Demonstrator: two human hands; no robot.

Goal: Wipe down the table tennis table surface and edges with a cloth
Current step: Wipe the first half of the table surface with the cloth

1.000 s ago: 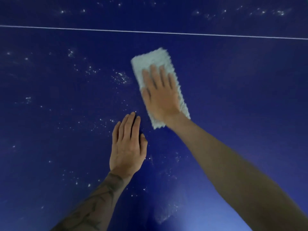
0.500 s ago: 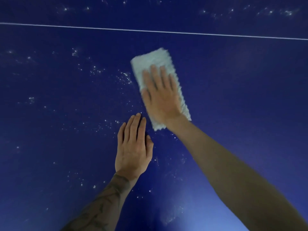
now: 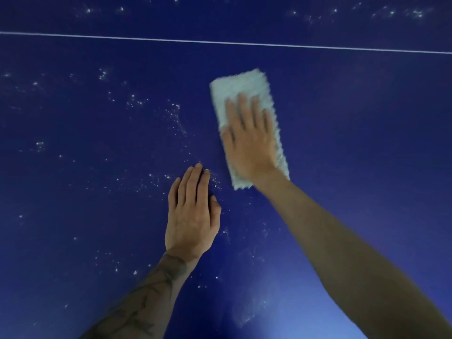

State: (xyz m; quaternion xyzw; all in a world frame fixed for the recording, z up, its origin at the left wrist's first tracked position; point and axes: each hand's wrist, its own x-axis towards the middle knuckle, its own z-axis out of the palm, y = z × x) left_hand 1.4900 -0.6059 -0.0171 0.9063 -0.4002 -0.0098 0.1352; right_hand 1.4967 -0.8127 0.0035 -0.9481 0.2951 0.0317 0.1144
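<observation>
Head view: our right hand pressed flat, fingers straight, on the folded white fluffy cloth lying on the dark blue table tennis worktop.
Our left hand rested flat near it, fingers together, holding nothing; we judged a stroke could merely scatter the white specks leftward, or our left palm could smear them.

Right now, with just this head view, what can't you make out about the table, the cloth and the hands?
Table edges: head view, cut off by the frame on every side.
Cloth middle and underside: head view, covered by the flat right hand, which is motion-blurred.
White specks: head view, too small to tell dust from droplets.
Surface under the left hand: head view, hidden by the palm.
</observation>
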